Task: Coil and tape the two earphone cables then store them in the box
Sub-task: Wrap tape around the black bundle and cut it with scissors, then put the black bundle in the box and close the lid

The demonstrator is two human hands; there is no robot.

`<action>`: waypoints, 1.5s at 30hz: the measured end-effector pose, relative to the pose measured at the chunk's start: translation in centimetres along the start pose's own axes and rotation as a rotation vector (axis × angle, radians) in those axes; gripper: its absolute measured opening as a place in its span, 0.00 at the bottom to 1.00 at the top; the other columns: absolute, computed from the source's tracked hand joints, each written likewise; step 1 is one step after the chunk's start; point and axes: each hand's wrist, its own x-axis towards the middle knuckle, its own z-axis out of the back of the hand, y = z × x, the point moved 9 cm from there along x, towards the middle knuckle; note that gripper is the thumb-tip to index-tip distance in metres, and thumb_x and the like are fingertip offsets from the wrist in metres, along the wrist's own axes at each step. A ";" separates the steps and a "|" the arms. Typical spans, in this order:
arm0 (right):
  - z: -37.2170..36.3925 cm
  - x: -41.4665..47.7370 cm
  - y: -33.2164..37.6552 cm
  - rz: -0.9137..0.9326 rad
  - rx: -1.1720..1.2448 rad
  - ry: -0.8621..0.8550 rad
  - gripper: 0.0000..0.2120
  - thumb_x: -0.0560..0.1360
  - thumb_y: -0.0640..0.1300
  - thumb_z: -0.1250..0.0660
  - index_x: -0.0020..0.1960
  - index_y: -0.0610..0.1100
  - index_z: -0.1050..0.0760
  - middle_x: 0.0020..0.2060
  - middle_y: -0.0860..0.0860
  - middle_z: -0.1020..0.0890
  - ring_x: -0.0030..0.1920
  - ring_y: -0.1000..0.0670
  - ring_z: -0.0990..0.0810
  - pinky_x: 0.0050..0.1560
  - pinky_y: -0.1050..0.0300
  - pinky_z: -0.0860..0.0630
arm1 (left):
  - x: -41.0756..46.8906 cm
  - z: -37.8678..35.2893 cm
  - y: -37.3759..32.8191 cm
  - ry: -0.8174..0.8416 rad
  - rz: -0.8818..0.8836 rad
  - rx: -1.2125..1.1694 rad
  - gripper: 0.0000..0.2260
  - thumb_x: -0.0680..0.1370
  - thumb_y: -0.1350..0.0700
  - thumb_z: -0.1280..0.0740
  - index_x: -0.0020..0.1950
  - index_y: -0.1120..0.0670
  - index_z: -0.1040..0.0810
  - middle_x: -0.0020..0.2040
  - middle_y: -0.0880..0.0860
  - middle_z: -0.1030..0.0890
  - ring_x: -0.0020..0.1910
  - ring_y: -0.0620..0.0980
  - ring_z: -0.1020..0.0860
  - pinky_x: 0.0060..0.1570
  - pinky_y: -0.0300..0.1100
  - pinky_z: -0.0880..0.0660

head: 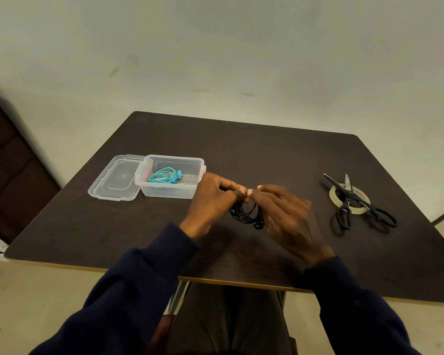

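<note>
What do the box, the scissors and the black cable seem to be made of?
The box: clear, glossy plastic, since the turquoise earphones show through its wall. The scissors: pale metal blades, with matte black handles, probably plastic. The black cable, pinched by the left hand and the right hand: likely a rubbery or plastic sheath, as it bends in soft loops.
</note>
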 end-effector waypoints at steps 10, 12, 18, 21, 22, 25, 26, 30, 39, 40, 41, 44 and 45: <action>0.1 -0.3 -4.3 -0.684 0.537 -0.244 0.12 0.77 0.42 0.27 0.59 0.39 0.20 0.52 0.49 0.15 0.52 0.54 0.15 0.51 0.59 0.18 | 0.3 0.7 0.1 -0.016 -0.011 -0.077 0.03 0.77 0.60 0.26 0.48 0.56 0.13 0.42 0.51 0.12 0.46 0.48 0.14 0.52 0.46 0.18; -1.8 0.3 -4.8 -0.746 0.654 -0.133 0.17 0.75 0.45 0.25 0.62 0.43 0.20 0.53 0.51 0.15 0.52 0.55 0.15 0.52 0.61 0.18 | 0.4 0.6 0.3 -0.009 -0.008 -0.067 0.04 0.76 0.58 0.25 0.50 0.56 0.13 0.43 0.51 0.12 0.47 0.48 0.14 0.52 0.48 0.18; -2.4 1.9 -3.7 -0.513 0.469 0.012 0.13 0.73 0.39 0.23 0.58 0.41 0.17 0.49 0.49 0.14 0.48 0.56 0.16 0.49 0.59 0.17 | 0.3 0.9 0.8 -0.034 0.026 -0.028 0.03 0.76 0.58 0.25 0.48 0.55 0.13 0.42 0.51 0.13 0.46 0.48 0.15 0.50 0.47 0.17; -2.7 2.2 -2.6 -0.380 0.320 0.056 0.12 0.73 0.37 0.24 0.56 0.40 0.16 0.47 0.46 0.15 0.46 0.52 0.17 0.46 0.57 0.17 | 0.3 1.0 1.1 -0.024 0.036 -0.004 0.04 0.76 0.57 0.25 0.48 0.56 0.12 0.42 0.50 0.13 0.46 0.48 0.15 0.51 0.48 0.17; -2.8 2.2 -2.3 -0.359 0.287 0.076 0.11 0.74 0.37 0.24 0.56 0.39 0.17 0.47 0.46 0.15 0.45 0.51 0.17 0.46 0.55 0.17 | 0.3 1.0 1.1 -0.021 0.035 0.004 0.04 0.76 0.57 0.25 0.49 0.56 0.12 0.42 0.50 0.13 0.46 0.47 0.15 0.51 0.48 0.17; -2.7 2.0 -2.5 -0.392 0.313 0.085 0.10 0.75 0.38 0.25 0.56 0.40 0.17 0.47 0.47 0.15 0.46 0.53 0.17 0.46 0.56 0.17 | 0.2 1.2 1.3 -0.022 0.053 -0.003 0.05 0.75 0.57 0.24 0.49 0.56 0.13 0.43 0.51 0.13 0.47 0.47 0.15 0.51 0.49 0.17; -2.4 2.0 -2.9 -0.428 0.344 0.069 0.09 0.75 0.39 0.25 0.55 0.41 0.16 0.47 0.48 0.15 0.46 0.54 0.17 0.47 0.58 0.18 | 0.2 1.2 1.4 -0.019 0.063 -0.036 0.05 0.75 0.57 0.25 0.49 0.56 0.13 0.43 0.52 0.13 0.47 0.49 0.15 0.51 0.49 0.17; -1.7 2.1 -4.8 -0.607 0.427 0.019 0.06 0.74 0.40 0.24 0.50 0.43 0.14 0.44 0.52 0.14 0.42 0.57 0.16 0.44 0.62 0.19 | -0.1 1.7 1.7 -0.032 0.102 -0.238 0.05 0.77 0.55 0.27 0.50 0.55 0.14 0.46 0.53 0.12 0.50 0.51 0.14 0.52 0.46 0.17; -1.3 1.8 -7.0 -0.776 0.437 -0.057 0.04 0.73 0.43 0.22 0.47 0.45 0.13 0.39 0.55 0.14 0.37 0.58 0.16 0.39 0.69 0.22 | -1.7 14.5 1.8 -0.617 -0.140 0.271 0.09 0.77 0.54 0.26 0.55 0.54 0.15 0.52 0.49 0.15 0.47 0.45 0.17 0.51 0.38 0.19; -1.4 1.9 -7.0 -0.784 0.436 -0.056 0.04 0.73 0.44 0.22 0.47 0.45 0.13 0.39 0.55 0.14 0.37 0.58 0.16 0.39 0.69 0.21 | -1.7 15.9 2.1 -0.667 -0.130 0.338 0.10 0.77 0.54 0.26 0.57 0.54 0.16 0.55 0.51 0.16 0.50 0.46 0.18 0.54 0.41 0.19; -1.5 1.9 -7.0 -0.795 0.441 -0.057 0.04 0.73 0.44 0.22 0.47 0.45 0.13 0.38 0.55 0.14 0.36 0.58 0.16 0.39 0.68 0.21 | -1.3 17.3 2.9 -0.696 -0.087 0.414 0.12 0.77 0.53 0.26 0.60 0.54 0.17 0.58 0.52 0.17 0.55 0.49 0.20 0.57 0.45 0.20; -1.8 2.1 -7.1 -0.821 0.445 -0.046 0.05 0.73 0.45 0.22 0.47 0.46 0.13 0.37 0.56 0.14 0.36 0.57 0.16 0.38 0.63 0.18 | 0.4 19.7 5.0 -0.641 0.123 0.635 0.18 0.79 0.50 0.28 0.66 0.55 0.20 0.66 0.57 0.21 0.63 0.56 0.24 0.65 0.52 0.26; -1.9 2.3 -7.1 -0.824 0.450 -0.043 0.04 0.73 0.45 0.22 0.47 0.46 0.13 0.36 0.56 0.14 0.35 0.57 0.16 0.38 0.62 0.18 | 0.9 19.9 5.4 -0.600 0.168 0.652 0.18 0.79 0.50 0.30 0.67 0.57 0.21 0.66 0.58 0.21 0.62 0.56 0.23 0.63 0.50 0.25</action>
